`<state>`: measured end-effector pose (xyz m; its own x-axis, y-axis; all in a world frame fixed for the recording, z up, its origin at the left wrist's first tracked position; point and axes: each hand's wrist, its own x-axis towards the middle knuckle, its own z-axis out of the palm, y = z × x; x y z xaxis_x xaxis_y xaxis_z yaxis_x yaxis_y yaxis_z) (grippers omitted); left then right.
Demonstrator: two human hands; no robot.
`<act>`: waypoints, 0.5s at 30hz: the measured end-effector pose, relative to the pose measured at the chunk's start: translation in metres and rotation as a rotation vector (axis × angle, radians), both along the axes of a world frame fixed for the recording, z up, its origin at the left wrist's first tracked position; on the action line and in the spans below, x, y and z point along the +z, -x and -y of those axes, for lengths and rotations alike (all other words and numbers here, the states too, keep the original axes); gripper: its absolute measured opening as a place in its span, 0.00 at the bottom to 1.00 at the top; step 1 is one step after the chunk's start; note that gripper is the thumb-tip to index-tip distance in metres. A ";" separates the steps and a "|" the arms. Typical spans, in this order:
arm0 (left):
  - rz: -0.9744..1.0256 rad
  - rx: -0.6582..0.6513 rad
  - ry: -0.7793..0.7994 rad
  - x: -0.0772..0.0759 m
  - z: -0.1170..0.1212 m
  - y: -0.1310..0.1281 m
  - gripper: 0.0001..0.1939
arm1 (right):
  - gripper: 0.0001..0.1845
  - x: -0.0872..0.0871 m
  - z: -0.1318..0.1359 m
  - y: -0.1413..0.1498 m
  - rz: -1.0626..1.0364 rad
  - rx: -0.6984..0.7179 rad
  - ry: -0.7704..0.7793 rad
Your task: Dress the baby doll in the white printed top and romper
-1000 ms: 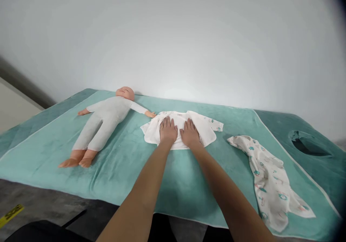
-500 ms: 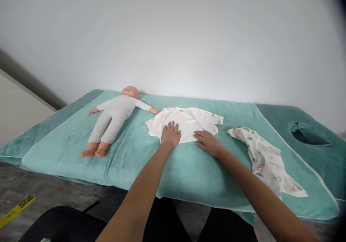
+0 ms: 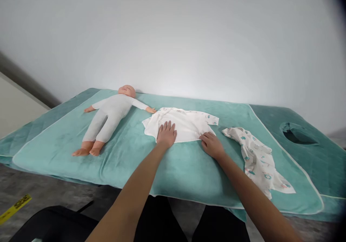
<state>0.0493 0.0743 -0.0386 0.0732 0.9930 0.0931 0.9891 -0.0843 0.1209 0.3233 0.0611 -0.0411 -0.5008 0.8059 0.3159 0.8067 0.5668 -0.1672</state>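
Observation:
A white baby shirt (image 3: 186, 124) with small prints on its sleeves lies spread open on the green cover. My left hand (image 3: 167, 135) rests flat on the shirt's lower left part, fingers stretched. At the lower right hem, my right hand (image 3: 212, 145) has its fingers curled and closed on the edge of the cloth. To the left, a baby doll (image 3: 110, 112) in a pale grey bodysuit lies on its back, one hand close to the shirt's left sleeve. A printed white baby garment (image 3: 258, 155) lies crumpled to the right of my right hand.
The green cover (image 3: 129, 162) lies over a padded bed with a face hole (image 3: 298, 135) at its right end. A pale wall (image 3: 173, 40) stands behind. Below the front edge are a black bag-like object (image 3: 54, 224) and yellow tape (image 3: 14, 209) on the grey floor.
My right hand's fingers have gone from stretched out to curled at the shirt's hem. My left hand stays flat on the shirt. The whole view has shifted slightly.

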 end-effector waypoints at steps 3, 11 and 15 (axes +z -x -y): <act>-0.006 -0.006 -0.013 -0.001 0.000 0.001 0.30 | 0.19 -0.008 -0.021 -0.015 -0.214 -0.231 -0.010; -0.013 -0.014 -0.049 -0.010 -0.004 0.003 0.29 | 0.22 -0.016 -0.111 -0.049 -0.447 -0.724 0.142; -0.014 -0.014 -0.089 -0.012 -0.004 0.003 0.28 | 0.16 -0.018 -0.142 -0.056 -0.516 -0.710 0.110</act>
